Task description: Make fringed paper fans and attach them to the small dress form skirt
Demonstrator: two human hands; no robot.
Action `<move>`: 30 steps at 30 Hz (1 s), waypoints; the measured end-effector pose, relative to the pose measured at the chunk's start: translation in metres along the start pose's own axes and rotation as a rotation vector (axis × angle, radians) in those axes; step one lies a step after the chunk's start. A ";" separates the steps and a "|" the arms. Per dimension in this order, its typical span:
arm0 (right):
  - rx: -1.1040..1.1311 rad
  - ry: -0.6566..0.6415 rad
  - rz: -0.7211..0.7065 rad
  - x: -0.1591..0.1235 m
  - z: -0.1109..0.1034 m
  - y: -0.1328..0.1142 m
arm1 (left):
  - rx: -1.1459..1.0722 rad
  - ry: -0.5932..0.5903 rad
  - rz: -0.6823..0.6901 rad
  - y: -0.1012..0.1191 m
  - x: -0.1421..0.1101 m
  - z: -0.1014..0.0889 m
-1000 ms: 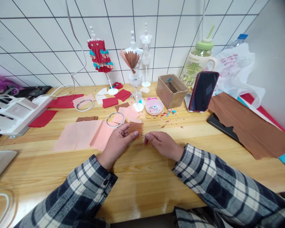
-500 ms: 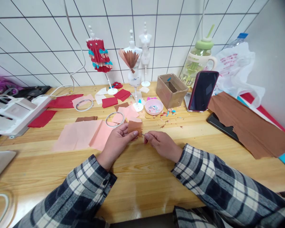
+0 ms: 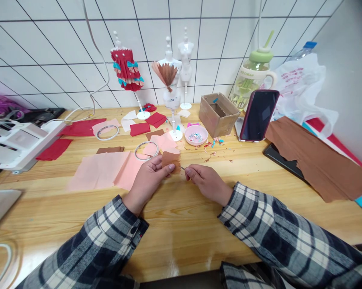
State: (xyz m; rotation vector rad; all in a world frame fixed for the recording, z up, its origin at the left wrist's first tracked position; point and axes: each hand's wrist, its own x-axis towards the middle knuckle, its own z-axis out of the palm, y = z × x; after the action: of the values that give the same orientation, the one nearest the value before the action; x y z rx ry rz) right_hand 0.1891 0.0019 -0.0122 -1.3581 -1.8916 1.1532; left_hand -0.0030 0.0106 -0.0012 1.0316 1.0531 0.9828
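My left hand pinches a small piece of brown crepe paper between thumb and fingers; its right edge looks ragged. Beside it, my right hand is closed in a pinch on a thin dark sliver that points toward that edge. Whether the sliver is twisted paper or a tool I cannot tell. Just behind my left hand lie a silver ring and pink crepe paper sheets. Farther back stands a small white dress form with a pleated brown paper fan on its front.
A pink bowl of sequins sits near a cardboard box, with scraps around them. Another dress form wears a red paper dress. A phone leans at right, near large brown paper. A power strip lies left.
My right hand has shifted slightly right, away from the brown paper, and more of the thin sliver shows. My left hand stays almost in place.
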 end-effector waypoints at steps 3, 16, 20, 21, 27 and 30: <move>0.011 -0.017 0.019 0.000 0.000 0.000 | 0.027 0.020 0.015 -0.001 0.002 -0.002; 0.085 -0.120 0.093 -0.001 -0.004 -0.005 | 0.041 -0.043 0.006 0.003 -0.002 0.001; 0.120 -0.152 0.120 -0.001 -0.006 -0.007 | 0.120 -0.111 -0.009 0.004 -0.001 -0.003; 0.123 -0.162 0.123 0.000 -0.007 -0.007 | 0.130 -0.134 -0.019 0.004 0.000 -0.004; 0.133 -0.212 0.117 0.000 -0.010 -0.008 | 0.109 -0.186 -0.050 0.008 -0.003 -0.005; 0.124 -0.218 0.118 -0.001 -0.011 -0.009 | 0.114 -0.193 -0.052 0.008 -0.003 -0.005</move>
State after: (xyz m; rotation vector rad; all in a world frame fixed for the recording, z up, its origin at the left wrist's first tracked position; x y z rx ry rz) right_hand 0.1942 0.0037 0.0008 -1.3367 -1.8706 1.5056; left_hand -0.0097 0.0104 0.0058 1.1626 0.9797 0.7714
